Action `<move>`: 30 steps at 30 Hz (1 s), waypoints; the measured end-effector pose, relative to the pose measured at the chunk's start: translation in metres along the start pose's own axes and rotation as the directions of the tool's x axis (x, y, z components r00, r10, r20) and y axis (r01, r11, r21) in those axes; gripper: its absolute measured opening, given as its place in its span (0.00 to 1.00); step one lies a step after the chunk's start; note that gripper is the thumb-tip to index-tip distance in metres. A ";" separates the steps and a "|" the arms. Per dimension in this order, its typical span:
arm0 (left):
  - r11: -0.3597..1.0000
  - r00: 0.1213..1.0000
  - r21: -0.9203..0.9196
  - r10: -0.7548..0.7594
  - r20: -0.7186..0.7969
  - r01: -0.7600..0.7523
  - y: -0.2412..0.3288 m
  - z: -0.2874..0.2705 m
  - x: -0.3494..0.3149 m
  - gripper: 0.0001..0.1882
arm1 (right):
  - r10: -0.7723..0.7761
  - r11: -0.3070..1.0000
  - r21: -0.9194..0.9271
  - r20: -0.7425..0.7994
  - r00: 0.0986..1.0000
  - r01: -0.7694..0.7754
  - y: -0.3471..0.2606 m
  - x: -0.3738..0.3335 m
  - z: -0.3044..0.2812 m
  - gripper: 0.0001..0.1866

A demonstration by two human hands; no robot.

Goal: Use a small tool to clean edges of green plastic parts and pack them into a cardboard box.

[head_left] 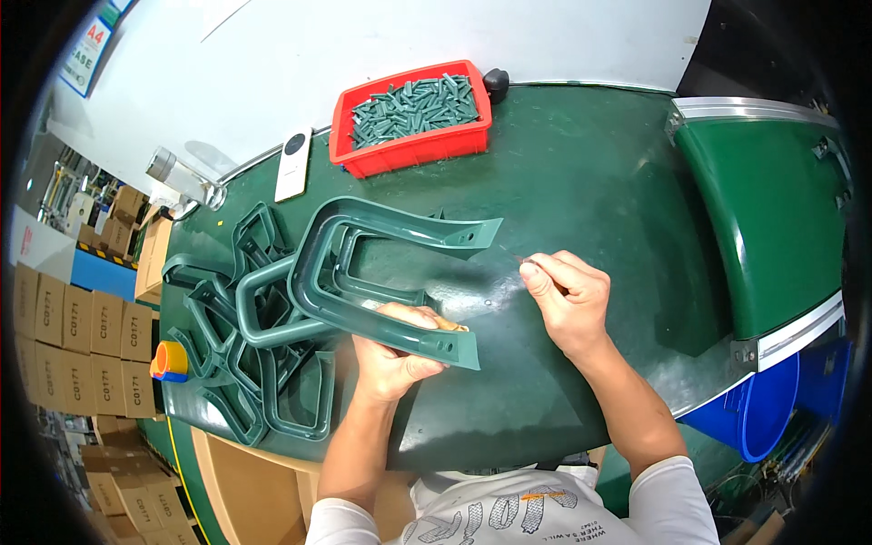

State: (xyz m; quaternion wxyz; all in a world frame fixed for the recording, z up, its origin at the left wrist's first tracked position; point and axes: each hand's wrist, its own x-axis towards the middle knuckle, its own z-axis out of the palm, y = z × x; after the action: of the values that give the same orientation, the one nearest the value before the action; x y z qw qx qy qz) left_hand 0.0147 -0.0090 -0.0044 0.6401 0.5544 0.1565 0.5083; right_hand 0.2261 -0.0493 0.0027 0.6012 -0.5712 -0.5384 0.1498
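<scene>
My left hand (386, 363) is wrapped round the lower arm of a dark green U-shaped plastic bracket (307, 272), raised over the table. The bracket's two ends point right, and small holes show near them. Something yellowish (451, 324) shows at my left fingertips; what it is I cannot tell. To the right, apart from the bracket, my right hand (574, 295) is closed in a pinch. A tiny dark bit shows at its fingertips, too small to name. Left of the held bracket lies a tangled heap of similar green brackets (227, 350).
At the back of the green table (581, 163) stands a red bin (418, 150) of small green plastic pieces (413, 109). Left of it are a white phone-like object (292, 173), a clear bottle (186, 180) and an orange tape roll (170, 360). A blue bin (758, 413) stands below right.
</scene>
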 end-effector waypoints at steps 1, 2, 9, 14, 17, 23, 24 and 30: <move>1.000 1.000 0.011 -0.003 0.006 0.003 0.000 -0.001 -0.001 0.24 | 0.003 1.000 -0.002 0.013 1.000 -0.003 0.000 0.000 0.000 0.08; 1.000 1.000 0.021 -0.006 0.012 0.006 0.000 -0.003 -0.002 0.24 | 0.006 1.000 -0.009 0.023 1.000 -0.005 0.000 0.000 0.000 0.08; 1.000 0.999 0.029 -0.013 0.040 0.012 0.001 -0.001 -0.002 0.23 | -0.024 1.000 -0.015 0.046 0.999 0.025 0.002 0.000 0.000 0.08; 1.000 0.999 0.021 -0.023 0.025 0.023 0.003 0.003 -0.001 0.24 | -0.006 0.999 -0.032 0.070 0.998 0.008 0.000 0.000 -0.001 0.09; 0.999 0.999 0.032 -0.030 0.036 0.029 0.002 0.000 -0.002 0.24 | -0.024 0.999 -0.037 0.071 0.997 0.027 0.001 0.000 -0.001 0.09; 1.000 0.998 -0.024 -0.012 0.063 0.014 -0.001 0.000 -0.004 0.25 | -0.038 0.998 -0.052 0.026 0.999 0.039 0.005 0.000 0.000 0.08; 0.999 0.997 -0.037 -0.002 0.073 0.004 -0.002 -0.001 -0.005 0.25 | -0.039 0.997 -0.060 0.001 0.999 0.039 0.005 0.000 0.000 0.08; 0.999 0.989 -0.050 0.009 0.148 -0.001 -0.002 0.002 -0.005 0.25 | 0.017 0.983 -0.180 -0.083 0.996 -0.032 0.005 0.009 -0.008 0.09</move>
State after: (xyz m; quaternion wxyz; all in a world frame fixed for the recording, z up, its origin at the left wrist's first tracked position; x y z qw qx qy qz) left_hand 0.0151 -0.0134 -0.0075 0.6624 0.5748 0.0942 0.4711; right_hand 0.2378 -0.0445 0.0049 0.5664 -0.6356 -0.5179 0.0843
